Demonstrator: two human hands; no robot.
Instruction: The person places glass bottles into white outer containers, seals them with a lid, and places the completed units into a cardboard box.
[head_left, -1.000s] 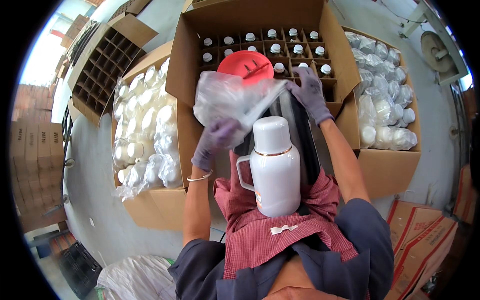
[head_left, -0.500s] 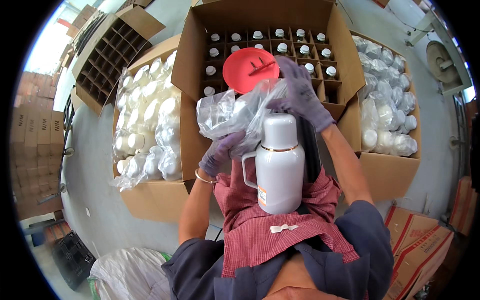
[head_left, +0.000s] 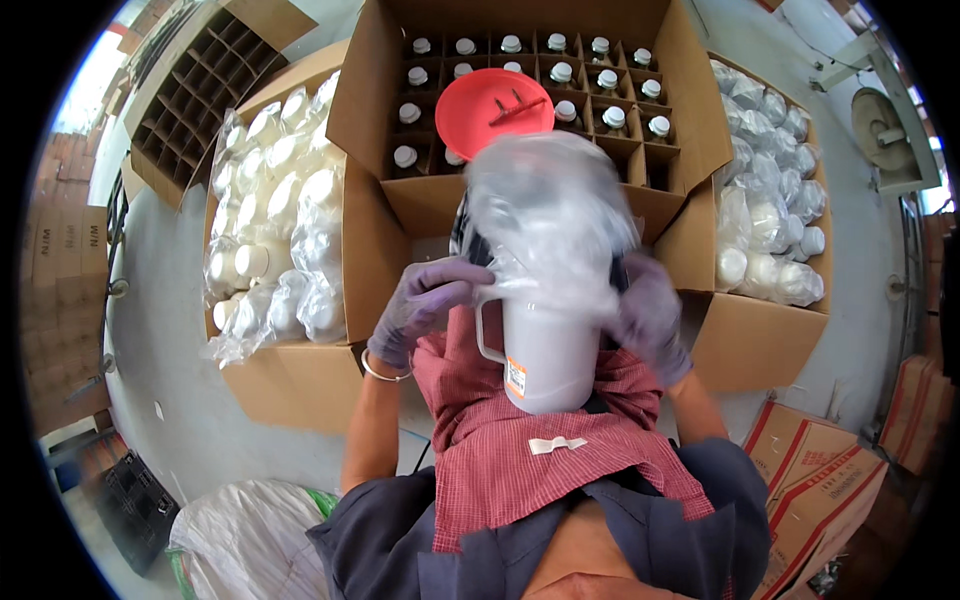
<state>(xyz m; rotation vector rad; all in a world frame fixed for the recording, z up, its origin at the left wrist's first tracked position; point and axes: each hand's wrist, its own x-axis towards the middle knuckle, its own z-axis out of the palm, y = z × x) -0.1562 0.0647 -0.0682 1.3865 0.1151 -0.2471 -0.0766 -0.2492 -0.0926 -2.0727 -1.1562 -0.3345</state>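
A pale grey vacuum flask with a side handle and an orange-and-white label stands upright on my lap. Its upper part is covered by a clear plastic bag, which is blurred by motion and puffed out above it. My left hand, in a purple-grey glove, pinches the bag's lower edge beside the top of the handle. On the flask's other side my gloved right hand is closed at the bag's edge, its fingers smeared and partly hidden by the plastic.
Ahead is a divided carton of white-capped bottles, with a red plate holding small dark pieces on top. Cartons of bagged white flasks flank it, left and right. A white sack lies at lower left.
The bag has gone from in front of the flask to over its top, hiding the cup lid. My right hand has come back toward me, down to the flask's right side.
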